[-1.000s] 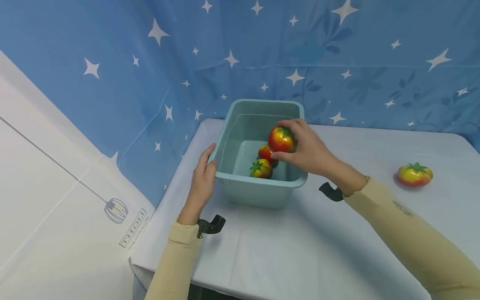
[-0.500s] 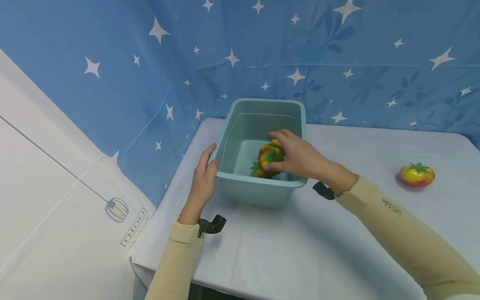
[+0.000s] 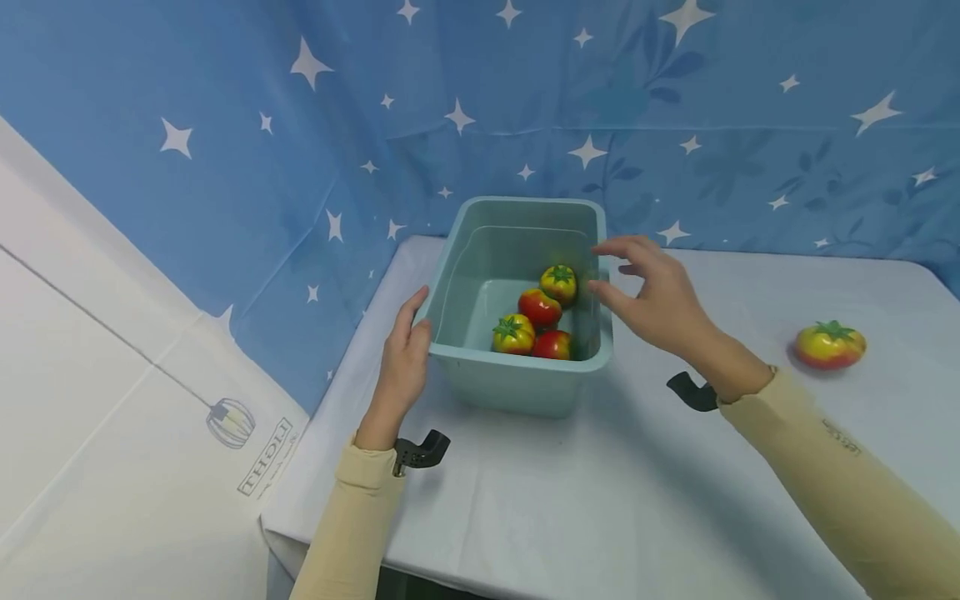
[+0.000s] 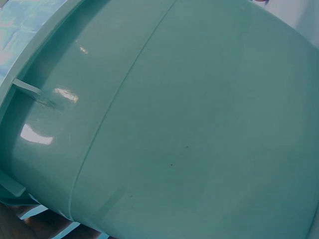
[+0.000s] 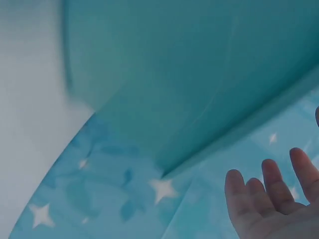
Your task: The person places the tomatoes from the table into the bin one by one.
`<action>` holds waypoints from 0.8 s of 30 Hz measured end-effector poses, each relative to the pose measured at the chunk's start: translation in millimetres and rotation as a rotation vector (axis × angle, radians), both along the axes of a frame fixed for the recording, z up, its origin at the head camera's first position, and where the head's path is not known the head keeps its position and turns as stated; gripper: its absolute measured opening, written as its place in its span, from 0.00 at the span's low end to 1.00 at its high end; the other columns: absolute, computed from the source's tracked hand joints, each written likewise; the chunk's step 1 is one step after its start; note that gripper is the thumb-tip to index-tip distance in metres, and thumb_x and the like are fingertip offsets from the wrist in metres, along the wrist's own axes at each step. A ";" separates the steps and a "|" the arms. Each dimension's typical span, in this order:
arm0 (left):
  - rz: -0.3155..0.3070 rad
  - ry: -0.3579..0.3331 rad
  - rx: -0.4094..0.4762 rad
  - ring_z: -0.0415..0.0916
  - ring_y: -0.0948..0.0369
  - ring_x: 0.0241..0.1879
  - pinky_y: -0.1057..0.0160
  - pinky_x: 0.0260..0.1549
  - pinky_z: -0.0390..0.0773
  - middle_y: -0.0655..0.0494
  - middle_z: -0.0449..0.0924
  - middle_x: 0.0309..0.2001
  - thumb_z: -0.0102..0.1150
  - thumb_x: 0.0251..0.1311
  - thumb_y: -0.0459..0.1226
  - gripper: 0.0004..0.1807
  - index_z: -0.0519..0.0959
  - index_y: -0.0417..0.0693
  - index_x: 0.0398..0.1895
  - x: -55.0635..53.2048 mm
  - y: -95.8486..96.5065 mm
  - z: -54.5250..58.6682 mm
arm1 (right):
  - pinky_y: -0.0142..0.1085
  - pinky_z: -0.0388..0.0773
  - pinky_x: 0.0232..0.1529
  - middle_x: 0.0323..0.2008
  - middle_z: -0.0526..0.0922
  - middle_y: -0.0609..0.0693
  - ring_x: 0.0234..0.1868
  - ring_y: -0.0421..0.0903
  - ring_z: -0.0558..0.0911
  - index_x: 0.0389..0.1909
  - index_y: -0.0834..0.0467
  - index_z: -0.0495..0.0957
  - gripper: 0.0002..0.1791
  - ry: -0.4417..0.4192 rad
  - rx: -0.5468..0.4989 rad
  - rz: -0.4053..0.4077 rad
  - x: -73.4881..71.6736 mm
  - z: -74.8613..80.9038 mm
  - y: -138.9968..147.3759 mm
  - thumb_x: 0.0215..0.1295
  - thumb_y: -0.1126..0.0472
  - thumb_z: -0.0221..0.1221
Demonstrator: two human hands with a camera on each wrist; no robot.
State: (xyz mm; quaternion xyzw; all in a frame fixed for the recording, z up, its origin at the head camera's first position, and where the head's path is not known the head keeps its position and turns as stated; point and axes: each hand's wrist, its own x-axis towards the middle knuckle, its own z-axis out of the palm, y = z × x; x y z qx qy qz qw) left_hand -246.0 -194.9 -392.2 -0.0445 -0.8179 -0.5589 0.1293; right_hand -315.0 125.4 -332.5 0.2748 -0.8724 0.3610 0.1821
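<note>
A blue-green plastic bin (image 3: 502, 383) stands on the table with several red-and-yellow tomatoes inside, among them one with a green top (image 3: 513, 334) and a redder tomato (image 3: 540, 309). My left hand (image 3: 401, 362) rests against the bin's left side, fingers fairly straight along the rim. In the left wrist view the bin's outer wall (image 4: 189, 119) fills most of the picture, partly hiding the fingers. Just past the right rim, my right hand (image 3: 656, 296) holds nothing, thumb and fingers spread apart. Another tomato (image 3: 829, 345) lies on the table to the right.
A white cloth (image 3: 525, 500) covers the table. Behind the bin hangs a blue curtain (image 3: 510, 83) with white stars, and a pale printed cloth (image 3: 135, 375) hangs on the left. Black bands with curved mounts (image 3: 423, 450) sit on both wrists.
My right hand lowered a tomato into the bin, let go of it and drew back up to the right over the rim. My left hand has stayed at the bin's side.
</note>
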 end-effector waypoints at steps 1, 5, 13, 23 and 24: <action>0.003 -0.004 -0.001 0.65 0.54 0.66 0.42 0.59 0.67 0.60 0.57 0.73 0.32 0.73 0.48 0.28 0.54 0.68 0.76 0.3 0.0 0.5 | 0.55 0.75 0.54 0.58 0.75 0.55 0.60 0.54 0.74 0.59 0.60 0.75 0.23 0.012 -0.005 -0.017 -1.0 -0.7 7.4 0.63 0.61 0.65; 0.002 -0.005 0.000 0.64 0.54 0.66 0.42 0.59 0.66 0.60 0.56 0.73 0.32 0.74 0.48 0.27 0.54 0.69 0.76 1.3 -0.2 1.7 | 0.57 0.75 0.53 0.59 0.76 0.58 0.59 0.57 0.74 0.59 0.62 0.75 0.23 0.033 -0.020 -0.079 -3.5 -4.0 37.7 0.63 0.62 0.65; -0.002 -0.003 -0.003 0.63 0.54 0.66 0.42 0.58 0.66 0.61 0.55 0.74 0.31 0.74 0.48 0.27 0.55 0.69 0.75 2.7 0.4 1.3 | 0.61 0.70 0.55 0.63 0.70 0.61 0.62 0.63 0.70 0.64 0.59 0.72 0.26 -0.100 -0.022 -0.258 -3.1 -16.2 100.3 0.68 0.55 0.59; 0.000 0.000 -0.003 0.67 0.53 0.63 0.42 0.56 0.68 0.60 0.57 0.73 0.32 0.73 0.48 0.27 0.55 0.69 0.75 3.3 2.3 1.1 | 0.65 0.66 0.54 0.68 0.61 0.68 0.63 0.70 0.66 0.70 0.62 0.64 0.33 -0.227 0.046 -0.531 -10.6 -34.2 177.8 0.71 0.48 0.52; -0.002 0.000 -0.003 0.67 0.53 0.63 0.42 0.56 0.68 0.60 0.57 0.73 0.32 0.74 0.48 0.27 0.55 0.69 0.75 3.2 2.7 1.0 | 0.66 0.66 0.55 0.68 0.60 0.68 0.63 0.71 0.65 0.70 0.62 0.63 0.33 -0.242 0.058 -0.563 -13.0 -38.3 185.6 0.71 0.48 0.51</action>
